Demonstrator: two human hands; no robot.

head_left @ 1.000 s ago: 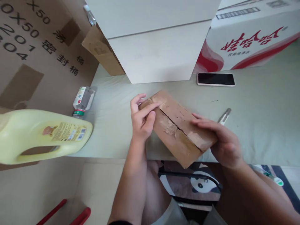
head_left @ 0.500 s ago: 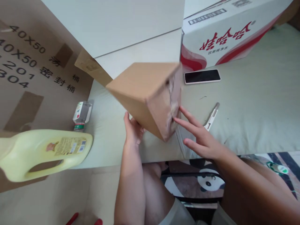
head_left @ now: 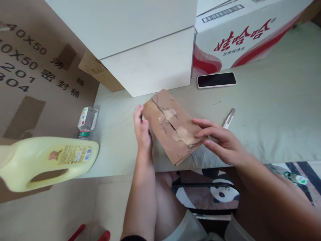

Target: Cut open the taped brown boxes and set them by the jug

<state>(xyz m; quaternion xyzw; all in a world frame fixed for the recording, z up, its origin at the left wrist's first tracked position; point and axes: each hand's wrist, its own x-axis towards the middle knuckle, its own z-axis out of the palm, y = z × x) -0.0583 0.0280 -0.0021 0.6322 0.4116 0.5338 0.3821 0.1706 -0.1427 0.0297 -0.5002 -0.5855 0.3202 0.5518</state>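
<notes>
A small brown cardboard box (head_left: 173,129) is between my hands over the pale green cushion, its torn, taped seam facing up and running diagonally. My left hand (head_left: 143,129) grips the left end, fingers bent round the corner and thumb along the side. At the right end, my right hand (head_left: 220,139) holds the box with fingertips on the taped face and thumb by the lower edge. Just beyond that hand lies a white utility knife (head_left: 229,118), partly hidden by the fingers. The underside of the box is out of sight.
White boxes (head_left: 160,63) stand behind, next to a red-and-white carton (head_left: 233,47). A phone (head_left: 217,80) lies before the carton. To the left are a clear bottle (head_left: 87,120), a yellow jug (head_left: 50,162) and a large printed carton (head_left: 25,110). The cushion's front edge runs above my legs.
The cardboard box has turned and come down, so its taped face now points up. My left hand has shifted up to its left end; my right hand has moved slightly right with it.
</notes>
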